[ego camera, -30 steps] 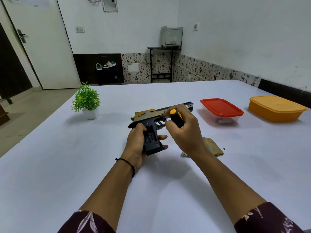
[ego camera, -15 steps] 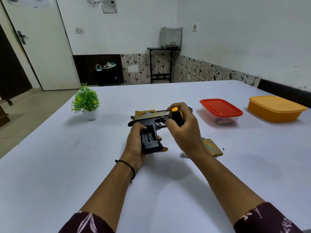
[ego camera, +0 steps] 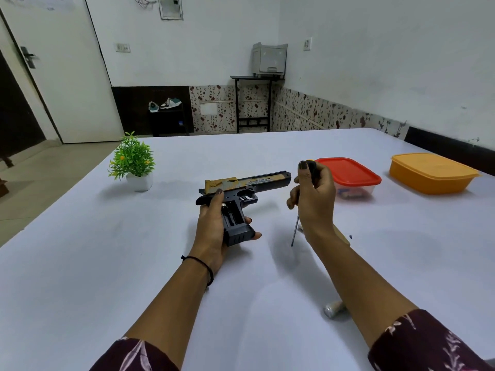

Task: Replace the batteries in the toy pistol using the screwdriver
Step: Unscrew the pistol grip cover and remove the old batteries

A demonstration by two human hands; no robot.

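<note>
Closest in, down by the right forearm and well nearer than the toy pistol (ego camera: pixel 257 183): a small silvery battery (ego camera: pixel 332 309) lying loose on the white surface (ego camera: pixel 107 263). Next up, left hand (ego camera: pixel 211 228) wrapped round the pistol's black grip, thumb up on the back of the frame, fingertips poking out the far side. Pistol itself held just above the surface, barrel pointing right, gold-and-black slide on top, grip compartment open toward the camera with something silvery showing at its upper end. Just right of the pistol and not touching it, right hand (ego camera: pixel 316 202) curled round the black-and-yellow handle of the screwdriver (ego camera: pixel 311 170), shaft hanging straight down, tip close to the surface, can't tell if actually touching. Tucked behind that wrist, a tan piece (ego camera: pixel 342 235), mostly hidden. Further right of the pistol and a bit beyond, a clear container with a red lid (ego camera: pixel 348 171), then past that an orange container (ego camera: pixel 431 174), well apart from each other. Off to the pistol's left, a little green plant (ego camera: pixel 132 159) in a white pot. Way beyond it all, against the back wall, a grey printer (ego camera: pixel 269 57) on a black stand.
</note>
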